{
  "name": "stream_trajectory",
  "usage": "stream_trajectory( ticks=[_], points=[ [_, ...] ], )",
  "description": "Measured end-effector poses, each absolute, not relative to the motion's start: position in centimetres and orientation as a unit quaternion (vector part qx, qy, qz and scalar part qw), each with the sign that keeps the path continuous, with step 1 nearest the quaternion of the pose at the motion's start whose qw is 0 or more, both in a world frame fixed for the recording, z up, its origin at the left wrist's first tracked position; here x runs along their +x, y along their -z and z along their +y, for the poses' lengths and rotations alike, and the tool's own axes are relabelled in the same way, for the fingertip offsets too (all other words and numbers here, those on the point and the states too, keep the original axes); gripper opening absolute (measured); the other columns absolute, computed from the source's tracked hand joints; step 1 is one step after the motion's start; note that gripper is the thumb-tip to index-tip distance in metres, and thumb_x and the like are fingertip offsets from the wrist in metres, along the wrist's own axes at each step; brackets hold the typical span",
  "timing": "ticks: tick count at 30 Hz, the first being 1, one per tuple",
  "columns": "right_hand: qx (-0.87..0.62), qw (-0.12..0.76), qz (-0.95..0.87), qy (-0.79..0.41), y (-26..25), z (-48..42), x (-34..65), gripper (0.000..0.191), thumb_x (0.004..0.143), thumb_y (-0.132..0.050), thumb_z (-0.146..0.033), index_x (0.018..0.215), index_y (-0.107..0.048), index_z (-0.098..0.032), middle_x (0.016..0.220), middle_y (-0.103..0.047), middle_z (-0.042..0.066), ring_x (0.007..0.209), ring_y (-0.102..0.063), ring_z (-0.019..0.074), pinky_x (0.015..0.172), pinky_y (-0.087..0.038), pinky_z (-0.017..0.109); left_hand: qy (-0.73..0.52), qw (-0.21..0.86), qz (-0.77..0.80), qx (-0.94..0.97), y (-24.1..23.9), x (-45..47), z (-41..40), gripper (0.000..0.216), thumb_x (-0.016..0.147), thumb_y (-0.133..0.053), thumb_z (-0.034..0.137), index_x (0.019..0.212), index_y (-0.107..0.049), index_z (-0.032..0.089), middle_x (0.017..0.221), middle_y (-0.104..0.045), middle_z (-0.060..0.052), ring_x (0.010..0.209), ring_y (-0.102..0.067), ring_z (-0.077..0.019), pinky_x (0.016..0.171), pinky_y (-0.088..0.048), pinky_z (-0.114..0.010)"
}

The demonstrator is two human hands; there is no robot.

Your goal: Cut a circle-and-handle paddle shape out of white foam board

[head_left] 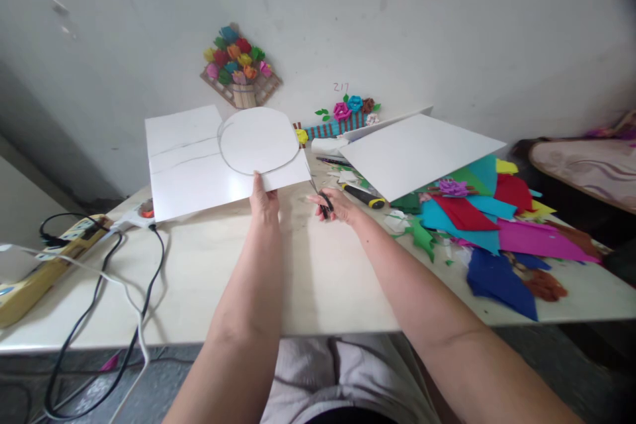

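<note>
My left hand [264, 200] pinches the near edge of a large white sheet [199, 159] and holds it tilted up over the table. A circle is drawn on the sheet, and its edge is partly cut, so a round piece [258, 139] stands out at the top right. My right hand [335, 205] is closed round black-handled scissors [324, 201], whose blades reach the sheet's right edge.
A second white sheet [417, 149] leans over a heap of coloured paper scraps [489, 225] at right. A yellow-and-black cutter [365, 196] lies beside my right hand. A power strip [44, 265] with black and white cables [99, 305] sits at left. Paper flowers [238, 56] hang on the wall.
</note>
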State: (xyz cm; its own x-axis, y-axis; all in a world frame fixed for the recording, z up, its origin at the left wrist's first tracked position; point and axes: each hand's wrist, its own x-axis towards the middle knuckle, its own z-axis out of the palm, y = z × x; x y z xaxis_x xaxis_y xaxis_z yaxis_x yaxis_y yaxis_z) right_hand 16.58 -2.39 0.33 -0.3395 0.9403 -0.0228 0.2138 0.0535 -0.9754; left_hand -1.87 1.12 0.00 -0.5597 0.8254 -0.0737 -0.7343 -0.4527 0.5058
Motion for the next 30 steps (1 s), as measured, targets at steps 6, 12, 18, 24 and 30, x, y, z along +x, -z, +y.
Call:
stream_trajectory(
  ticks=[6,12,18,24,30],
  points=[
    [-0.464,0.338,-0.635,-0.516,-1.3,-3.3,16.0,0.048,0.07,-0.074,-0.06,0.074,-0.054,-0.016,0.053,-0.062,0.001,0.039,-0.055,0.0091,0.03,-0.03,0.015,-0.84,0.451,0.28,0.11,-0.3,-1.1,1.1,0.034,0.086,-0.068,0.029,0.118,-0.064,0.018,0.106,-0.073,-0.007,0.106,-0.067,-0.0186,0.083,-0.057,-0.023],
    [-0.478,0.344,-0.621,-0.518,-0.8,-3.3,14.7,0.047,0.07,-0.075,-0.059,0.075,-0.053,-0.017,0.053,-0.061,-0.001,0.038,-0.054,0.0086,0.03,-0.028,0.015,-0.837,0.467,0.264,0.105,-0.6,0.4,0.8,0.029,0.088,-0.066,0.025,0.116,-0.065,0.018,0.106,-0.073,-0.007,0.107,-0.067,-0.019,0.083,-0.057,-0.024],
    [-0.473,0.382,-0.604,-0.516,0.1,-2.8,14.3,0.049,0.071,-0.071,-0.064,0.077,-0.055,-0.018,0.054,-0.061,0.0,0.041,-0.057,0.0106,0.03,-0.03,0.016,-0.823,0.47,0.291,0.13,-0.5,1.6,1.1,0.025,0.087,-0.067,0.029,0.109,-0.067,0.017,0.108,-0.072,-0.008,0.109,-0.066,-0.0198,0.085,-0.056,-0.024],
    [-0.477,0.39,-0.597,-0.513,0.2,-2.8,14.2,0.05,0.071,-0.069,-0.066,0.079,-0.055,-0.018,0.054,-0.06,-0.001,0.042,-0.057,0.0111,0.03,-0.029,0.016,-0.825,0.475,0.277,0.129,-0.3,1.9,1.1,0.023,0.089,-0.065,0.027,0.11,-0.066,0.017,0.11,-0.072,-0.007,0.111,-0.065,-0.0193,0.084,-0.056,-0.023],
    [-0.469,0.42,-0.594,-0.501,0.6,-2.7,13.6,0.046,0.068,-0.075,-0.06,0.073,-0.054,-0.019,0.048,-0.053,-0.005,0.04,-0.052,0.0089,0.033,-0.033,0.016,-0.83,0.47,0.277,0.118,0.1,1.6,1.4,0.027,0.086,-0.068,0.029,0.11,-0.066,0.018,0.103,-0.074,-0.007,0.106,-0.067,-0.0196,0.082,-0.057,-0.023]
  ],
)
